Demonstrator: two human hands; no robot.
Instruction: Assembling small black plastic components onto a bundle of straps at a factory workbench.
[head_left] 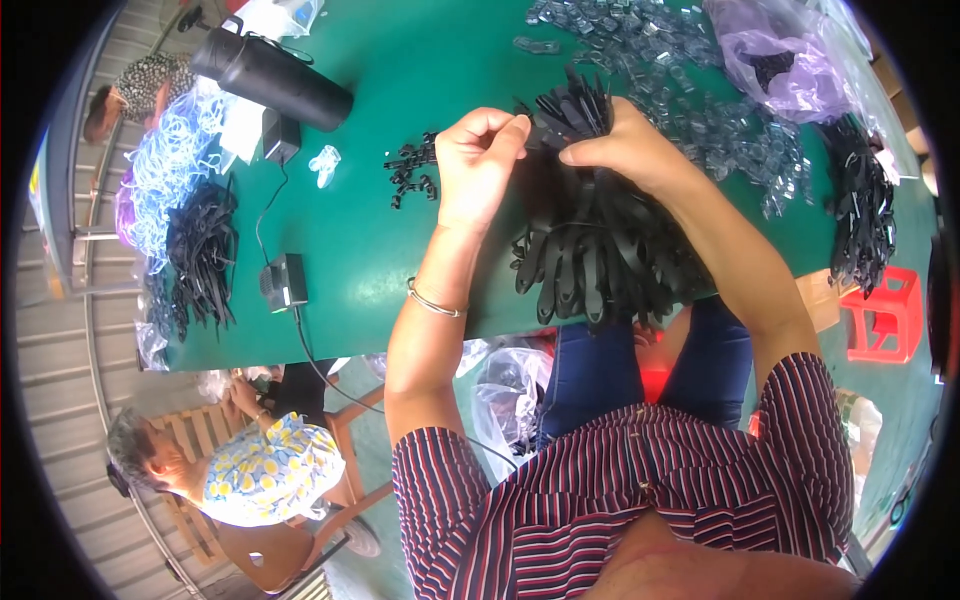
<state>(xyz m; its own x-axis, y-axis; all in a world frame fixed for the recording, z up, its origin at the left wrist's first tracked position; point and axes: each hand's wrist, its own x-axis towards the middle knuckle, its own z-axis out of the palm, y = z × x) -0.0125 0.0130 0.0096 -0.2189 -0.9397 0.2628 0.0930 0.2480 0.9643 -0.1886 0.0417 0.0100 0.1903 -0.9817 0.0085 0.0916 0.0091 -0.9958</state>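
My right hand [628,148] is closed around the upper part of a thick bundle of black straps [610,255]. The strap tips fan out above its thumb, and the looped lower ends hang over the table's near edge. Close beside them, my left hand [478,165] has thumb and forefinger pinched together at the strap tips. What lies between those fingertips is too small and dark to make out. Small black plastic clips [412,172] lie on the green table [360,250] just left of my left hand.
Clear plastic buckles [700,110] spread over the back right, near a purple bag [780,55]. More black straps [862,205] drape off the right edge. A black tumbler [275,78] and a corded black box [284,282] stand left. Another person [265,465] sits at lower left.
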